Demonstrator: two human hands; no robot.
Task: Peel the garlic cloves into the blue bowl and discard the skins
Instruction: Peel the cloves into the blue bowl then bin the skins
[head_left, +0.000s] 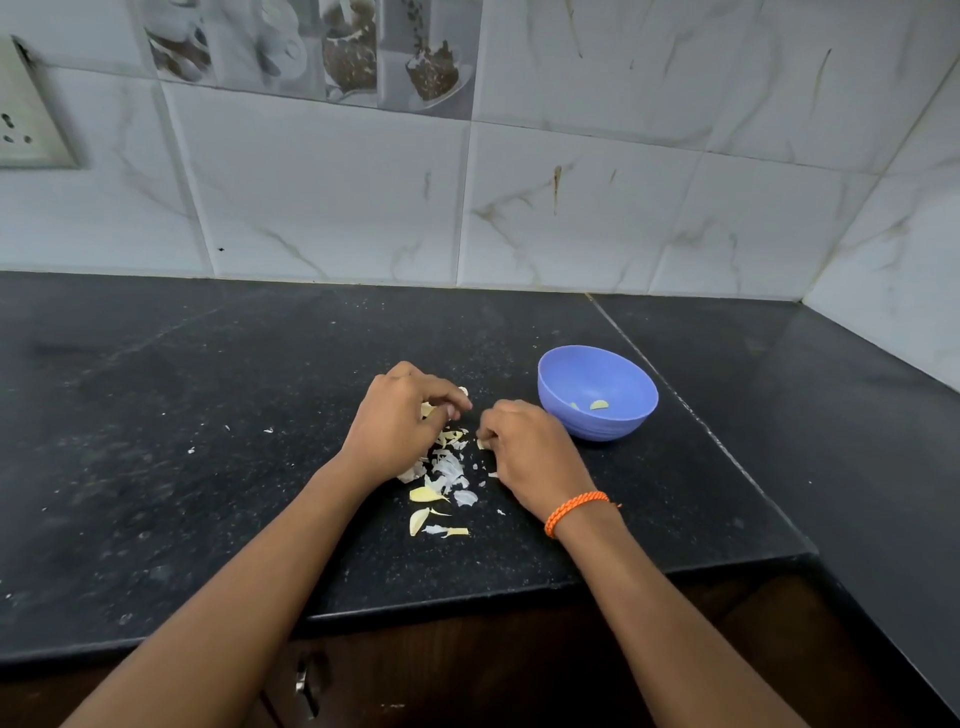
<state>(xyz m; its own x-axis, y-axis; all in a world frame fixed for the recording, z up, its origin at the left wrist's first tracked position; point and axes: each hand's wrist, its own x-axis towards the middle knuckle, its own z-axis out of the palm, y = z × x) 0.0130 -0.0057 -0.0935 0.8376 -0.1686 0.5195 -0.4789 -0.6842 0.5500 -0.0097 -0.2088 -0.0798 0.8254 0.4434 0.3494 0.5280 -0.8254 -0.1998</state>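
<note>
**Garlic peeling under way; skins loose on bench**

Unpeeled and part-peeled garlic cloves (427, 493) lay among a scatter of skins (451, 470) on the bench (156, 415), between the two hands; at least one peeled clove (599, 404) lay inside the blue bowl (597, 393), which stood just beside the right hand. The left hand (397, 423) had its fingers curled over a pale piece at the far end of the pile; the right hand (524, 452) pinched a small piece at its fingertips, though whether clove or skin could not be told. In my judgement the step called for nipping the skin at the clove's tip and stripping it clean; the bare clove should go to the bowl, not among the skins. The bench was dark speckled stone, dusted with flecks; marbled white tiles stood behind; a wall socket (26, 111) sat at far left.
</note>
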